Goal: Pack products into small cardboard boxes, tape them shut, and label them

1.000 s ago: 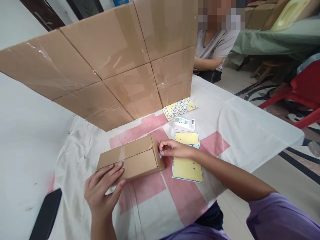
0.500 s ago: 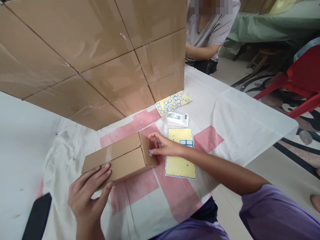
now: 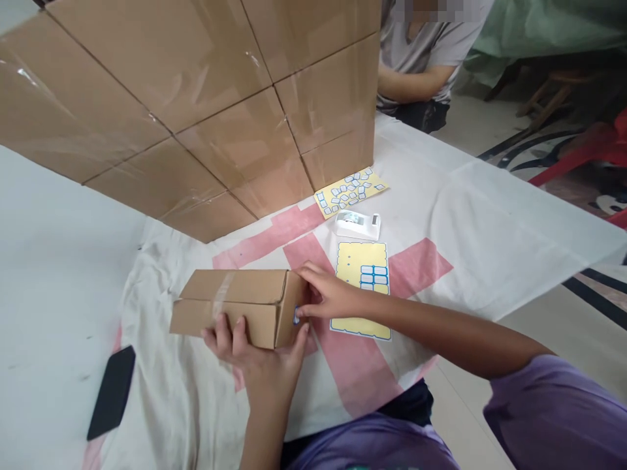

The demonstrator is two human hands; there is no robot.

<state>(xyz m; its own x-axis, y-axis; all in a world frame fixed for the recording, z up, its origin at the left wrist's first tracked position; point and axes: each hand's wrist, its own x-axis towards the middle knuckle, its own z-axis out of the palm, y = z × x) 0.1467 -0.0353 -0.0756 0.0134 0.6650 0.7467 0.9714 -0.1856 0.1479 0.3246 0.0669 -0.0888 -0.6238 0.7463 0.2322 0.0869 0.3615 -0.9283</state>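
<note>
A small cardboard box (image 3: 245, 287), with clear tape across its top flaps, lies on the table. My left hand (image 3: 264, 365) grips its near side, fingers over the top edge and thumb by the near right corner. At the box's right end, my right hand (image 3: 328, 294) has its thumb on a small blue-edged white sticker (image 3: 296, 316), pressed to the end face. Its fingers curl around that end's far edge, partly hidden. Right beside this hand lies a yellow sticker sheet (image 3: 360, 326) with a few blue-bordered labels, partly under my forearm.
A white tape dispenser (image 3: 357, 224) sits behind the sheet. Beyond it, a yellow sheet with scattered labels (image 3: 350, 191) touches a tall stack of taped cartons (image 3: 225, 130). A black phone (image 3: 112, 391) lies left. Another person (image 3: 421, 72) sits across the table (image 3: 490, 209).
The box has turned slightly, its right end swinging nearer me. My left hand has slid right along it and closed around its near side. My right thumb stays at the sticker.
</note>
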